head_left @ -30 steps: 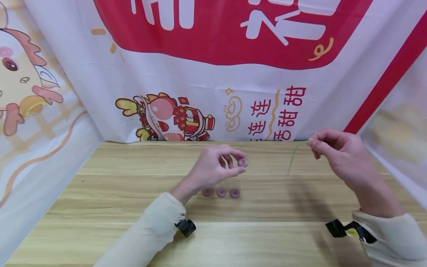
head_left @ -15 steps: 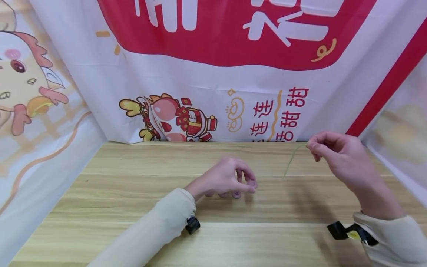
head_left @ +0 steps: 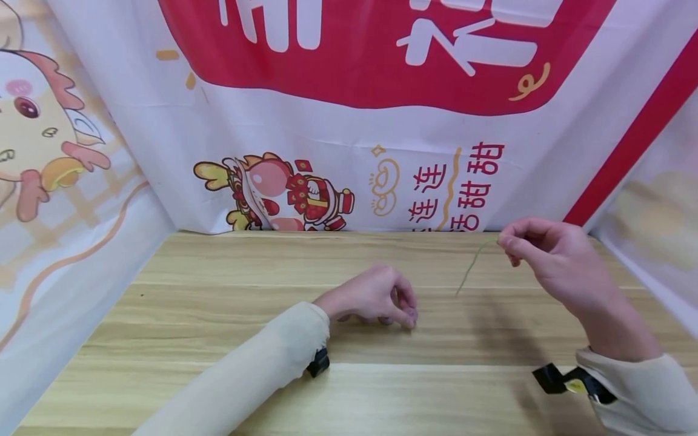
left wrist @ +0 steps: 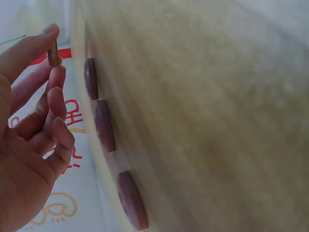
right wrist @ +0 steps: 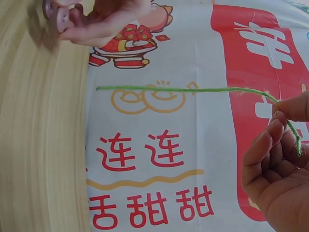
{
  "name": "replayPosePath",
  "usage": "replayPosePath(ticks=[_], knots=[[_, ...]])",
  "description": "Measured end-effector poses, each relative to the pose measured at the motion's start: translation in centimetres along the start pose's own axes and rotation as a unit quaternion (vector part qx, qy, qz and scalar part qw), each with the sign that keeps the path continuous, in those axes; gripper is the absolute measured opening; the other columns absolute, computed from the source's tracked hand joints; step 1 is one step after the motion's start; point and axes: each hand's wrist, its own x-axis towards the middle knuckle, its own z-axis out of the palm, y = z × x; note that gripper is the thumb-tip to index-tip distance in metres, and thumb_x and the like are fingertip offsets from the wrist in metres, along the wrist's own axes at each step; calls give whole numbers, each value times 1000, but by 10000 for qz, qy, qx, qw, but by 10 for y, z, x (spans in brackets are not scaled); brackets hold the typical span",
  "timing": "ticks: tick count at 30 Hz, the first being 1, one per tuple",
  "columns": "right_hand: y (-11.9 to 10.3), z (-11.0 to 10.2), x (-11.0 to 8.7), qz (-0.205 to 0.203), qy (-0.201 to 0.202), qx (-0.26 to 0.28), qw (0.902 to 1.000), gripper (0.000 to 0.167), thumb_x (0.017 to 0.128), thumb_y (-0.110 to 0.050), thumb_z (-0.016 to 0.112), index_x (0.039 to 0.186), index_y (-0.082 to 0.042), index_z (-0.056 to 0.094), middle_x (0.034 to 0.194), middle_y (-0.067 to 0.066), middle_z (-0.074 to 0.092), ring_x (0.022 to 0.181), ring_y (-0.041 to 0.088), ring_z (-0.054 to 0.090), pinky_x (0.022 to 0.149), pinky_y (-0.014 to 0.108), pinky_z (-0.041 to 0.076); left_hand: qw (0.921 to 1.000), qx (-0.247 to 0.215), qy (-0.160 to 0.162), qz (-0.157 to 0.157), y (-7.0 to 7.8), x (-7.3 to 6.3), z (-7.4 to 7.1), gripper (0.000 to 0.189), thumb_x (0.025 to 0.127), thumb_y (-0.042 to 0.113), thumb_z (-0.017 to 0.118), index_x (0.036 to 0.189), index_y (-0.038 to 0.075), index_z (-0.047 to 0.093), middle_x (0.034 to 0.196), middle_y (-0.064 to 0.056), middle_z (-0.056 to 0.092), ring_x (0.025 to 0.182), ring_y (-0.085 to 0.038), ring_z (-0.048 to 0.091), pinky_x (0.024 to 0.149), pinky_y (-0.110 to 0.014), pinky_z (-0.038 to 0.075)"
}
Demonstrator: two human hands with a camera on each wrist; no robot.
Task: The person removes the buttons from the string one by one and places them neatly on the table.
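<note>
My left hand (head_left: 376, 295) is low over the wooden table, pinching a pinkish-brown button (left wrist: 53, 54) between thumb and fingertips. In the right wrist view that button (right wrist: 63, 19) stands on edge with its holes showing; whether it touches the wood I cannot tell. Beside it a row of similar buttons lies flat, mostly covered by the hand in the head view; the left wrist view shows the nearest button (left wrist: 91, 79), a middle button (left wrist: 105, 125) and another button (left wrist: 131, 200). Raised at the right, my right hand (head_left: 558, 260) pinches a thin green string (right wrist: 183, 90), whose free end hangs toward the left.
The light wooden table (head_left: 425, 393) ends at the back against a white and red printed cloth (head_left: 327, 127). Printed cloth also stands along the left side (head_left: 71, 242) and the right side. A black strap with a camera (head_left: 572, 381) sits on the right sleeve.
My left hand has come down and to the right with its button, from above the row to its right end. The right hand stays nearly still; the string's free end has swung slightly left.
</note>
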Motion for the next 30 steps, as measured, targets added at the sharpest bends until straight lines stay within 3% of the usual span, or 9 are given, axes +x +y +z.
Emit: replayPosePath(ticks=[13, 18, 23, 30], knots=[[-1, 4, 0, -29, -158, -50, 9999, 18, 109, -27, 62, 112, -10, 68, 86, -4, 64, 81, 16, 58, 57, 33, 42, 9954, 915, -73, 262, -9, 6, 2, 13, 82, 20, 94, 83, 22, 80, 75, 14, 73, 72, -1, 64, 70, -16, 54], [-3, 6, 1, -229, -142, -9, 9996, 14, 108, -23, 64, 108, -9, 69, 82, -3, 63, 77, 15, 58, 55, 34, 39, 9914, 1279, 19, 267, -9, 7, 2, 14, 82, 24, 94, 83, 24, 80, 73, 15, 69, 72, 1, 60, 70, -16, 51], [-4, 7, -4, -243, -240, -99, 9994, 14, 107, -25, 65, 107, -11, 69, 82, -2, 62, 75, 15, 56, 56, 35, 39, 9900, 1385, 27, 267, -8, 7, 2, 12, 83, 26, 94, 86, 24, 82, 74, 14, 69, 72, -1, 59, 69, -17, 50], [-6, 15, -14, -347, -706, -174, 9967, 12, 106, -20, 66, 107, -8, 70, 86, 1, 62, 76, 16, 58, 58, 29, 45, 9899, 1407, 39, 166, -7, 5, 1, 12, 84, 28, 93, 91, 24, 83, 77, 12, 71, 74, -2, 61, 71, -19, 50]])
